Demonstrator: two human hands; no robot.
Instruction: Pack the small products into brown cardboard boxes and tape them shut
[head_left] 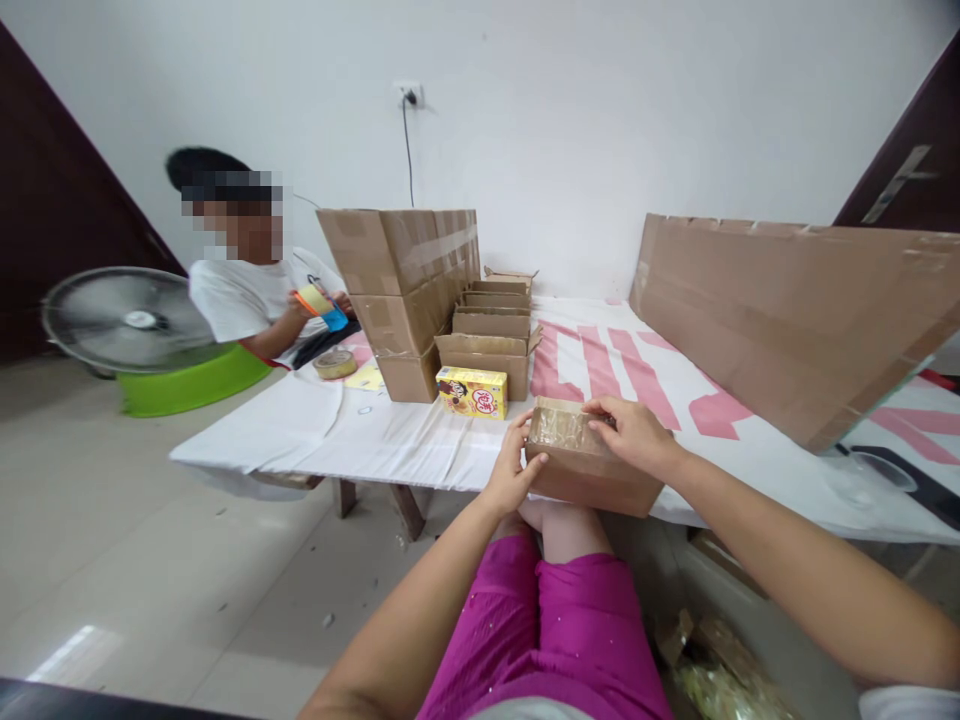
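Note:
A small cardboard box (592, 485) with clear tape across its top rests at the table's front edge, just above my knees. My left hand (514, 465) grips its left end, the thumb on the near face and the fingers along the far side. Over the top lies my right hand (634, 432), its fingers bent and pressed against the upper edge beside the tape. Whether those fingers pinch the tape itself is too small to tell. Just beyond the box, a yellow printed carton (472, 393) leans against an open cardboard box (517, 365).
Taped boxes (412, 290) are stacked left of a row of open ones. A large cardboard sheet or carton (787, 320) stands at right. A co-worker (247, 300) holds a tape dispenser (322, 305); a tape roll (335, 363) lies nearby. A fan (139, 320) stands at left.

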